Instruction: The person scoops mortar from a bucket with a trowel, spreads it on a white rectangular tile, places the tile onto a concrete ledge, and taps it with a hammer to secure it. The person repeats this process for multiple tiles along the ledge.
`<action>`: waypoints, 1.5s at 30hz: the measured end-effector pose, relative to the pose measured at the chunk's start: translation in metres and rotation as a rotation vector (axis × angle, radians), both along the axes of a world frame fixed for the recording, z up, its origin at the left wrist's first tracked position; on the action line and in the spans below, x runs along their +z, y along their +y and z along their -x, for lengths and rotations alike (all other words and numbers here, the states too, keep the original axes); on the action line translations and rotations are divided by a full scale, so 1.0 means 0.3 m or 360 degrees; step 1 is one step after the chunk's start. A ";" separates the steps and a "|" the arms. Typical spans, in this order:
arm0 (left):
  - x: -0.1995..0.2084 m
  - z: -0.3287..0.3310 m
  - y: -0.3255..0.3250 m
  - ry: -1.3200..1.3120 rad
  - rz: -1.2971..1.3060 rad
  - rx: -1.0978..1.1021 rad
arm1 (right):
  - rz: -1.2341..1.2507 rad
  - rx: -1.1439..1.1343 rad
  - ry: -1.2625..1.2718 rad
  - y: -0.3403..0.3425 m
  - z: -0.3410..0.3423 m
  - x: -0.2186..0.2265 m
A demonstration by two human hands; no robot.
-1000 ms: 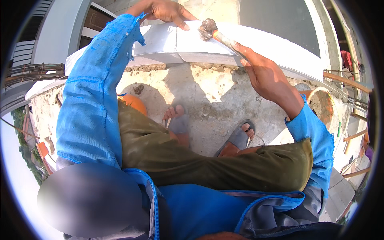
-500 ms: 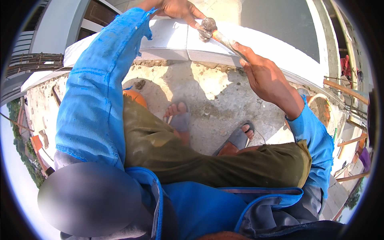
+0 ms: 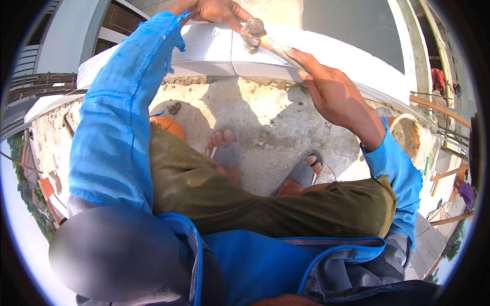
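Note:
My right hand is closed around the worn handle of a hammer, with the thumb and a finger stretched along it. The hammer's rounded, dirt-grey head is over the white slabs on top of a low ledge, close to the joint between two of them. At the far side of the ledge, my left hand has its thumb and a finger stretched out, their tips right beside the hammer head. Whether those fingertips touch the head or something under it, I cannot tell.
Below the ledge my sandalled feet stand on rough concrete, near an orange rounded object. Steel rods lie at the left. Wooden sticks and a bucket-like container are at the right. Beyond the ledge lies a grey surface.
The whole view has shifted slightly, so the hands, hammer and ledge appear a little further left and higher. The right hand keeps its grip, and the left fingers remain beside the hammer head.

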State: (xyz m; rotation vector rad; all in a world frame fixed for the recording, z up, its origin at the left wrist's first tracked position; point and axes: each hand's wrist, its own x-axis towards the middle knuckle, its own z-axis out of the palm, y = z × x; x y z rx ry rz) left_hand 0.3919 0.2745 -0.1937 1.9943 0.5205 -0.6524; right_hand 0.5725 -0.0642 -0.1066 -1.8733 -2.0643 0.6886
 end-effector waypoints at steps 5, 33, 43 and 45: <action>0.040 -0.025 -0.022 -0.0049 0.0068 -0.0020 | -0.0285 -0.0058 0.0120 -0.030 -0.033 -0.058; 0.102 -0.409 -0.691 -0.0490 -0.1469 -0.0460 | -0.0433 -0.1061 -0.0355 -0.581 -0.696 0.050; 0.121 -0.681 -0.846 -0.0386 -0.1496 -0.0635 | -0.0314 -0.1174 -0.0479 -0.616 -0.821 0.102; 0.110 -0.673 -0.832 -0.0409 -0.1564 -0.0666 | -0.0549 -0.1126 -0.0448 -0.596 -0.928 0.009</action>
